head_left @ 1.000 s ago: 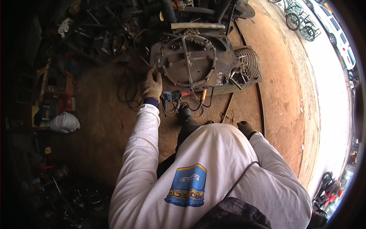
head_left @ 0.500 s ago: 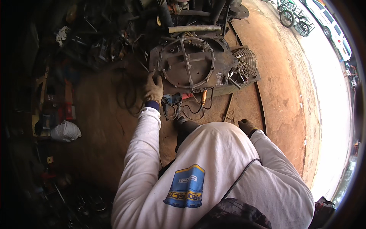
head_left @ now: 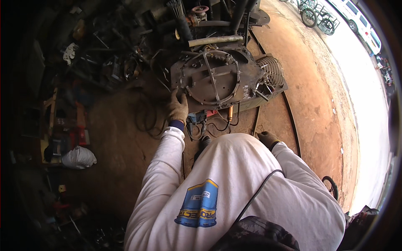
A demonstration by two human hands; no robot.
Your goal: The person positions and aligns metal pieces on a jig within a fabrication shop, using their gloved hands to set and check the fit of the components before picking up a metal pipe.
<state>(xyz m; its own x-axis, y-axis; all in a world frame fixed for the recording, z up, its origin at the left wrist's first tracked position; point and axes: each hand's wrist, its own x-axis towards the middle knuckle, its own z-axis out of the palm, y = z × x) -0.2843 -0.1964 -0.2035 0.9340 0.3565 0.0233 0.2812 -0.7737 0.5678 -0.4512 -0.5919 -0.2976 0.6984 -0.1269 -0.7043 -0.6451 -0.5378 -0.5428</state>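
My left hand [head_left: 179, 109], in a knitted tan glove, is at the near left corner of a dark metal plate assembly [head_left: 201, 85]. Its thumb and forefinger are spread apart, the fingertips against or just beside the plate's edge. On the plate lies a ring frame [head_left: 210, 77] of metal rod with a crossbar. To its right sits a coiled wire guard [head_left: 271, 71]. My right hand [head_left: 268, 138], also gloved, is low beside my knee, fingers curled; whatever it may hold is hidden. A blue power tool [head_left: 196, 117] and an orange-handled tool [head_left: 230, 113] are just below the plate.
Dark scrap metal and a bundle of rods [head_left: 178, 10] crowd the back and left. A pale pipe [head_left: 215, 40] lies behind the plate. Cables loop on the floor. A white sack [head_left: 79, 157] stands left; a bicycle [head_left: 309, 16] and white vehicles [head_left: 356, 19] are outside at right.
The whole view has shifted a little, so the plate appears lower and further right. My left thumb and forefinger now look wider apart at the plate's corner. My right hand stays low and curled.
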